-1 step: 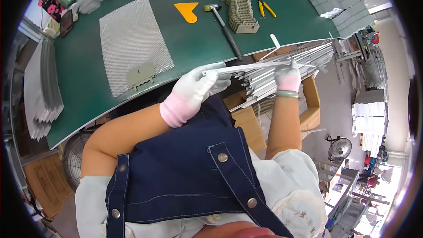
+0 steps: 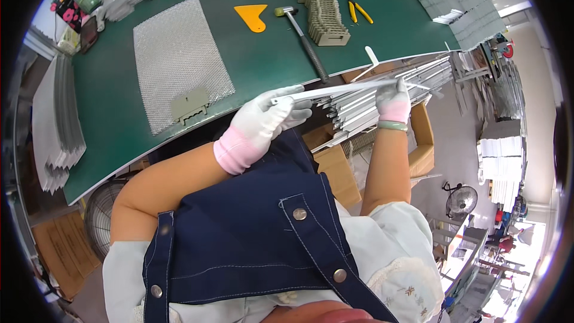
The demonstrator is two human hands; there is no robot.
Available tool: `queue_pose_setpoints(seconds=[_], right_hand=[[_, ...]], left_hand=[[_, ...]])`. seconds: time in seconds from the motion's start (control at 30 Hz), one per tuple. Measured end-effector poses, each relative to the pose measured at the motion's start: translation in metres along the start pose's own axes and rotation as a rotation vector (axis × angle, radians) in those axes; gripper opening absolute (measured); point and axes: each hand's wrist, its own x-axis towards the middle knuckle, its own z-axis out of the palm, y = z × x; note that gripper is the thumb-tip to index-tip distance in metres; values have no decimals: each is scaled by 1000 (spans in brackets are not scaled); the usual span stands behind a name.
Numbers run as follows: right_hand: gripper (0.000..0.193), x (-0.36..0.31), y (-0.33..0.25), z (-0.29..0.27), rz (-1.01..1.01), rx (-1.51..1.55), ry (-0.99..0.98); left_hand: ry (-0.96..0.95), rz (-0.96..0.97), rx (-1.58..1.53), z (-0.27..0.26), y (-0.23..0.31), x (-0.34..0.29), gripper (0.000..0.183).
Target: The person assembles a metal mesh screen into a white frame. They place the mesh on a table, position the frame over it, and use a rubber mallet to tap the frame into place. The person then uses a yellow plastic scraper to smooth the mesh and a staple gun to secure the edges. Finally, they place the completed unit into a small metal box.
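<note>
Item, white strip (image 2: 341, 90): one, long and narrow, held crosswise in the air over the near edge of the green table (image 2: 263, 54), its right end slightly farther than its left. Item, left hand (image 2: 263, 119): white glove, pink cuff, fingers closed on the strip's left end, the tip showing past the thumb. Item, right hand (image 2: 393, 100): like glove, pinching the strip toward its right end; how firmly, I cannot tell from my remote post. Beneath and right, a stack of loose strips (image 2: 359, 107), near a cardboard box (image 2: 423, 140). On the table, left to right: mesh panel (image 2: 179, 54) with a beige toothed plate (image 2: 189, 106) on its near end; yellow scraper (image 2: 253, 17); hammer (image 2: 310, 52), handle toward the near edge; row of beige toothed pieces (image 2: 326, 19); yellow-handled pliers (image 2: 360, 11). Handling note: I would support both ends evenly, as so slender a length could bow, grip lightly, and clear the hammer handle and the stack below.
</note>
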Motion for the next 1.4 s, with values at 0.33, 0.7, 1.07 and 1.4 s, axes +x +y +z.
queue_pose_setpoints(seconds=[0.33, 0.7, 1.07, 1.4], right_hand=[[25, 8, -22, 1, 69, -29, -66], [16, -50, 4, 50, 80, -35, -377], [40, -45, -7, 45, 205, -1191, -101], [76, -31, -14, 46, -568, -2039, 131]], left_hand=[[-77, 413, 312, -39, 59, -41, 43], [-3, 68, -58, -19, 39, -39, 64], [86, -81, -227, -49, 19, -36, 59], [-218, 426, 332, -87, 78, -91, 36]])
